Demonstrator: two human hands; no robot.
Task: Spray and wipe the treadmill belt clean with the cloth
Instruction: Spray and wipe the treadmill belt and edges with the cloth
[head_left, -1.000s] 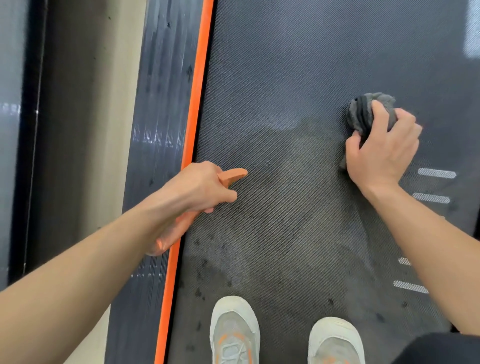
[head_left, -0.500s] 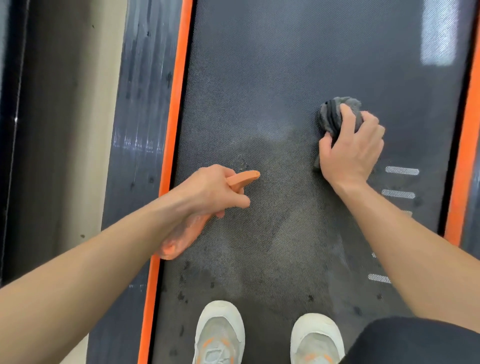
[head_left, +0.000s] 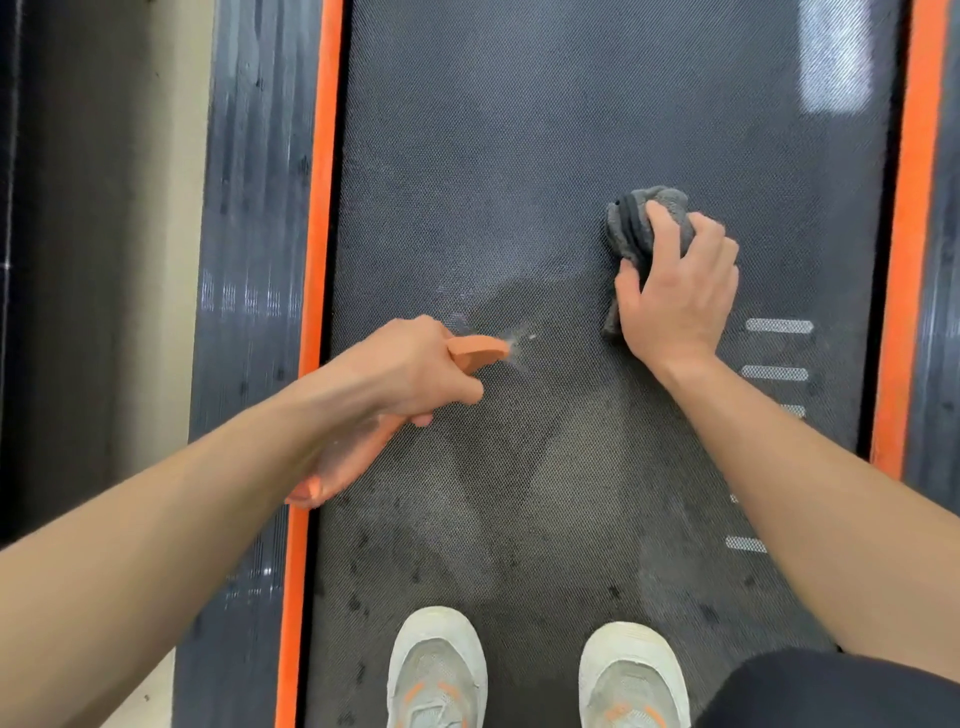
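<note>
The dark textured treadmill belt (head_left: 519, 156) fills the middle of the view, with a paler damp patch near its centre. My left hand (head_left: 410, 364) grips an orange spray bottle (head_left: 475, 351) over the belt's left side. A fine mist leaves its nozzle toward the right. My right hand (head_left: 675, 291) presses a bunched grey cloth (head_left: 634, 218) onto the belt at the right. Part of the cloth is hidden under my fingers.
Orange strips (head_left: 319, 208) run along both belt edges, with dark ribbed side rails (head_left: 249, 260) outside them. My two pale sneakers (head_left: 436, 670) stand on the belt at the bottom. White dashes (head_left: 778, 326) mark the belt's right side. Floor (head_left: 104, 260) lies to the left.
My left hand has shifted a little right with the bottle, and spray now comes from the nozzle. My right hand with the cloth has slid left. The view has moved rightward.
</note>
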